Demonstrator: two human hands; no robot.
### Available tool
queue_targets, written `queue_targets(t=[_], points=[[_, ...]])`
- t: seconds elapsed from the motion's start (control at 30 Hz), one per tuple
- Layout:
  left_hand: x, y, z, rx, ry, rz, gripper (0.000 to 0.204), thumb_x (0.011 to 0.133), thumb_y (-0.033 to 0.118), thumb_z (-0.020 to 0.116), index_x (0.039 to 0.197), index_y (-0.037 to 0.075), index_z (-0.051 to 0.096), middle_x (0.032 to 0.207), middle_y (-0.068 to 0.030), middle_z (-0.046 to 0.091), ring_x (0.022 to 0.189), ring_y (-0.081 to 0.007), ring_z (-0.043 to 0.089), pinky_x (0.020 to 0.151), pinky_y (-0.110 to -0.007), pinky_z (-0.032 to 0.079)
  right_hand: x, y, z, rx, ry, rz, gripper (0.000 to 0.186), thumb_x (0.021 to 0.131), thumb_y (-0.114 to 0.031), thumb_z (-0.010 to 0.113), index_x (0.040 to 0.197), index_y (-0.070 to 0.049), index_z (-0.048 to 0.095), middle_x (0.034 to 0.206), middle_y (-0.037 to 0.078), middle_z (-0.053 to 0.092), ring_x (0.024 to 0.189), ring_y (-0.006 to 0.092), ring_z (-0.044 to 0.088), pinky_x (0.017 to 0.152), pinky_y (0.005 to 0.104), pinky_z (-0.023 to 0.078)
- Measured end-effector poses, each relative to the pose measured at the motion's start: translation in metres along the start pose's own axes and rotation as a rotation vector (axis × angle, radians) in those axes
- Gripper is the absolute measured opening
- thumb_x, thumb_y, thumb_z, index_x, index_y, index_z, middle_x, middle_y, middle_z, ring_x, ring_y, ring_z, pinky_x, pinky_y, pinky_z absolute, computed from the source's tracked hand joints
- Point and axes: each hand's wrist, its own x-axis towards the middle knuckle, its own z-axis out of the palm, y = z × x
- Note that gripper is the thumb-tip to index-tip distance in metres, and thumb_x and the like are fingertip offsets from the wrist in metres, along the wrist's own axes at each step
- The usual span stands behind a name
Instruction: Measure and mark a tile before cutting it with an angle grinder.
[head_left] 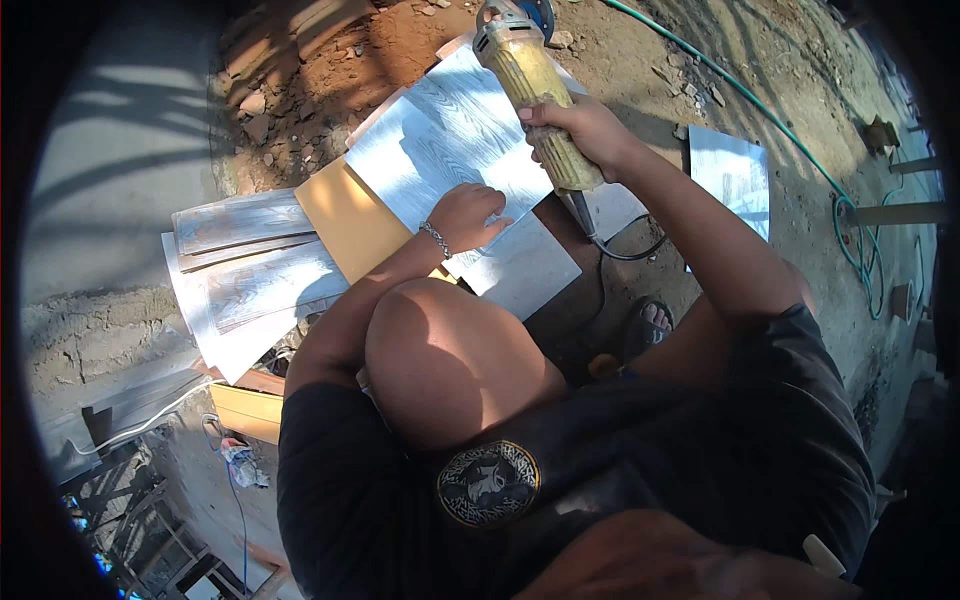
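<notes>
While the right grip [583,130] wraps the ribbed body of a yellow grinder [522,78] above the tiles [425,145], the left grip [468,217], loosely spread, meets their near edge. The grinder looks heavy and rigid, best held mid-body; the tiles seem brittle.

- Brown earthen ground [780,60] — sun and shadow
- Wood-grained tiles [465,95] overlap in a pile
- A pale tile [730,180] lies apart
- A green hose [740,83] trails — looping
- Stones [254,103] sit scattered

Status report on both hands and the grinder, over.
Right hand gripping yellow grinder. Left hand at wood-grain tile's near edge, contact unclear. Power cord trails below grinder, away from blue disc.
</notes>
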Motion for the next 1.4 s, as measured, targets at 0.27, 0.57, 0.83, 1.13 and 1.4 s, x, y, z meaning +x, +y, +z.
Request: queue_targets(t=[0.27, 0.57, 0.83, 1.13, 1.4], points=[[0.031, -0.010, -0.003, -0.344, 0.200, -0.065, 0.047, 0.073, 0.040, 0.086, 0.084, 0.003, 0.060, 0.080, -0.0105, 0.063, 0.077, -0.0286, 0.065, 0.074, -0.040, 0.053, 0.020, 0.008, 0.005, -0.048, -0.149, -0.048, 0.035, 0.089, -0.027, 0.074, 0.107, 0.000, 0.060, 0.087, 0.008, 0.066, 0.070, 0.0185, 0.068, 0.064, 0.0334, 0.057], [0.022, 0.005, 0.034, -0.313, 0.707, -0.228, 0.048, 0.096, 0.039, 0.068, 0.066, 0.002, 0.063, 0.051, -0.0105, 0.056, 0.045, -0.0283, 0.054, 0.049, -0.040, 0.043, 0.086, 0.030, 0.073, 0.344, 0.023, -0.089, 0.041, 0.090, -0.033, 0.073, 0.108, 0.000, 0.058, 0.085, 0.012, 0.065, 0.071, 0.0235, 0.069, 0.063, 0.0383, 0.059], [0.002, -0.038, 0.047, -0.276, 0.767, -0.398, 0.044, 0.099, 0.033, 0.066, 0.068, 0.002, 0.065, 0.056, -0.0131, 0.063, 0.050, -0.0292, 0.065, 0.051, -0.039, 0.049, 0.137, 0.052, 0.087, 0.252, -0.044, -0.054, 0.039, 0.088, -0.028, 0.075, 0.111, -0.002, 0.058, 0.086, 0.010, 0.063, 0.069, 0.0228, 0.067, 0.061, 0.0380, 0.056], [0.007, -0.074, 0.065, -0.658, 0.771, -0.554, 0.044, 0.104, 0.031, 0.052, 0.077, -0.001, 0.062, 0.061, -0.0072, 0.061, 0.057, -0.0159, 0.062, 0.056, -0.031, 0.048, 0.198, 0.070, 0.099, 0.041, -0.052, -0.038, 0.036, 0.086, -0.024, 0.077, 0.107, 0.000, 0.058, 0.086, 0.009, 0.064, 0.066, 0.0199, 0.066, 0.060, 0.0366, 0.055], [0.003, -0.103, 0.079, -0.664, 0.860, -0.627, 0.042, 0.105, 0.030, 0.048, 0.077, 0.000, 0.059, 0.061, -0.0054, 0.058, 0.056, -0.0151, 0.060, 0.055, -0.031, 0.047, 0.228, 0.088, 0.112, -0.026, 0.004, 0.019, 0.044, 0.081, -0.030, 0.080, 0.107, 0.003, 0.068, 0.093, 0.012, 0.072, 0.081, 0.0196, 0.067, 0.076, 0.0354, 0.053]])
